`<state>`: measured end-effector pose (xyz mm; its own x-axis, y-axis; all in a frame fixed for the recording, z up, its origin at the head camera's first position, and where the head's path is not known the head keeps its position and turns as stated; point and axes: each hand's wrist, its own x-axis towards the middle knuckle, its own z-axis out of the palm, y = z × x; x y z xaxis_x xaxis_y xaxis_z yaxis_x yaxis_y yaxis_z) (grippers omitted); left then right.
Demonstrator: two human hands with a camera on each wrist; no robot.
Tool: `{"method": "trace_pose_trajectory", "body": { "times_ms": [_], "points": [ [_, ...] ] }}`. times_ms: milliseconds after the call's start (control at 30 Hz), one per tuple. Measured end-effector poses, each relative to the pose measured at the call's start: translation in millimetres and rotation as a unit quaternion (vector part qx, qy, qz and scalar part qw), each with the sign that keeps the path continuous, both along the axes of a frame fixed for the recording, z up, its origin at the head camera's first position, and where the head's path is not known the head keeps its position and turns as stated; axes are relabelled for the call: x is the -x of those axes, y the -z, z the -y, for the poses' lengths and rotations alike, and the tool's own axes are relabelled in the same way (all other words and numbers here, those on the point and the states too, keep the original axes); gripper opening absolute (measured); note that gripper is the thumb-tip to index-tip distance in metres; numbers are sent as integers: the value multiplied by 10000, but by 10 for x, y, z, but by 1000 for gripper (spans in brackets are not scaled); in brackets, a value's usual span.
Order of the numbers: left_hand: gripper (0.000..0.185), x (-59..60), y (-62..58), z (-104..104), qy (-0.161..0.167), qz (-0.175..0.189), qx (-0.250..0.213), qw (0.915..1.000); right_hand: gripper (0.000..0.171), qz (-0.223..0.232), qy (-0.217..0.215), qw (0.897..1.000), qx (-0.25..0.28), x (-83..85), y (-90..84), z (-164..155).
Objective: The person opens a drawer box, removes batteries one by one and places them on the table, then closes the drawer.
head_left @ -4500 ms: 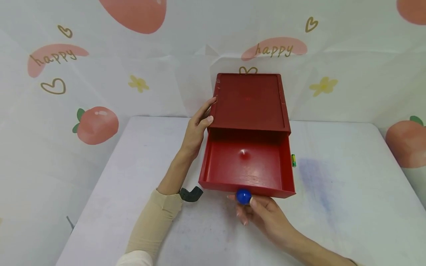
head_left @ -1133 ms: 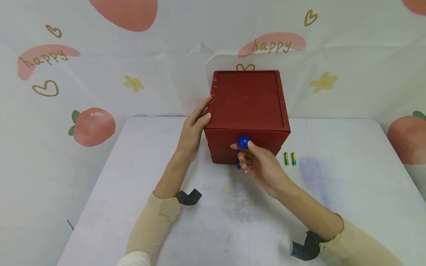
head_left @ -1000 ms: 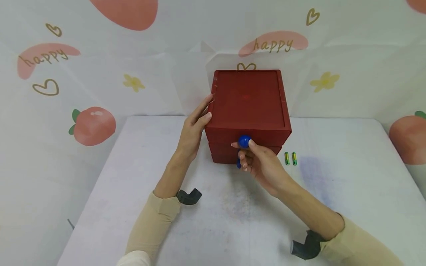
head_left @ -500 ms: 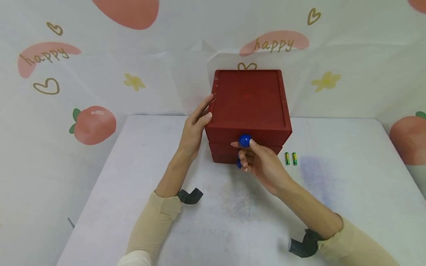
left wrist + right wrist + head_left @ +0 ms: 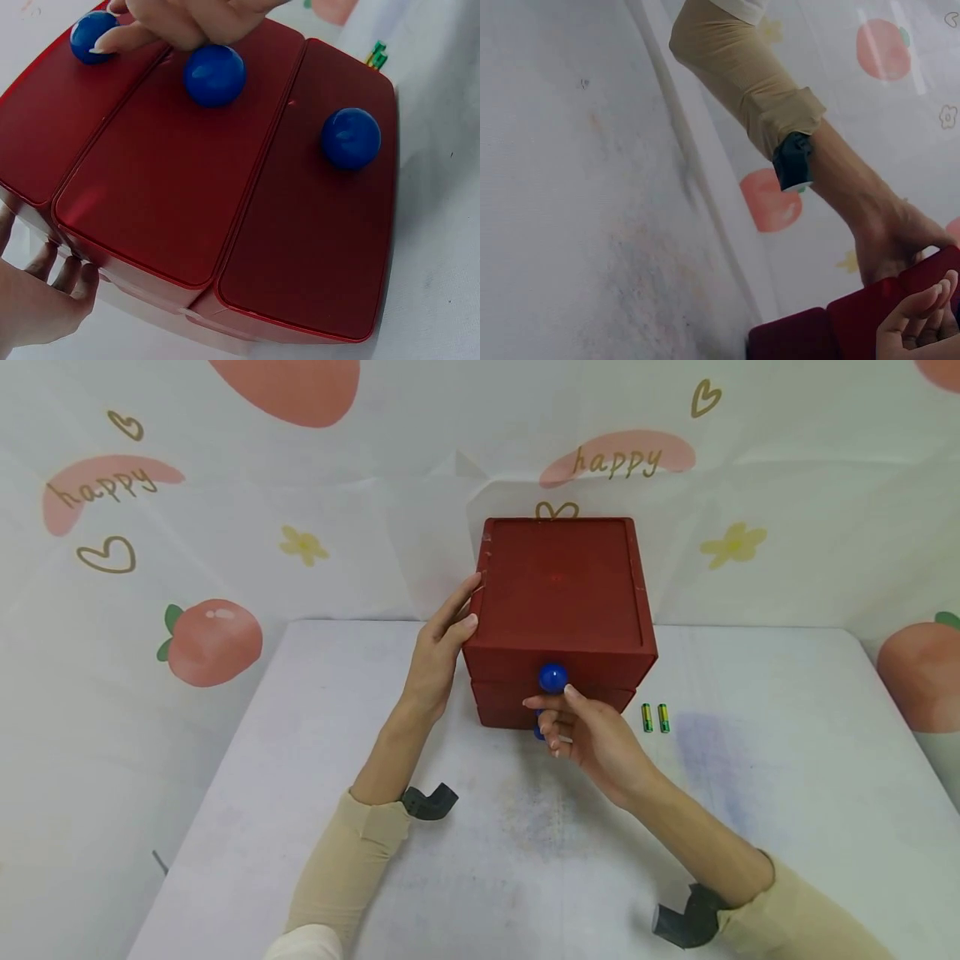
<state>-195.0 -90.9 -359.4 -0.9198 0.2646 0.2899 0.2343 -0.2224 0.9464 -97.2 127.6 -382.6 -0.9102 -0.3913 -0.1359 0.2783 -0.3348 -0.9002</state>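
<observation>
Smooth white table (image 5: 750, 827), glossy red drawer box (image 5: 561, 585), round blue knobs (image 5: 552, 677)

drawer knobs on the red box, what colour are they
Blue: the round glossy drawer knobs on the red drawer box show best in the left wrist view.

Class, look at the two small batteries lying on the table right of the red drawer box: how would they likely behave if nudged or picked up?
The batteries look cylindrical and lie on their sides, so a sideways nudge would probably roll them. They seem stiff and small, likely needing a fingertip pinch. The table looks flat, so they might roll some way.
</observation>
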Motion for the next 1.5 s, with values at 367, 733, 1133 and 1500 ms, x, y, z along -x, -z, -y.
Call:
{"method": "trace_pose_trajectory", "body": {
  "times_ms": [367,733,1133,1500],
  "points": [
    [51,15,8,10,-42,58,8,10000,41,-137,-106,9995,-248,-61,109,4],
    [53,24,-4,4,26,213,-285,9994,38,-83,-184,9992,-353,-87,214,10],
    [53,27,-8,5,62,319,-340,9989,48,204,-294,9978,-551,-68,317,-18],
    [53,-1,-14,0,58,248,-346,9991,64,602,-374,9973,-187,-3,386,-12]
  ]
}}
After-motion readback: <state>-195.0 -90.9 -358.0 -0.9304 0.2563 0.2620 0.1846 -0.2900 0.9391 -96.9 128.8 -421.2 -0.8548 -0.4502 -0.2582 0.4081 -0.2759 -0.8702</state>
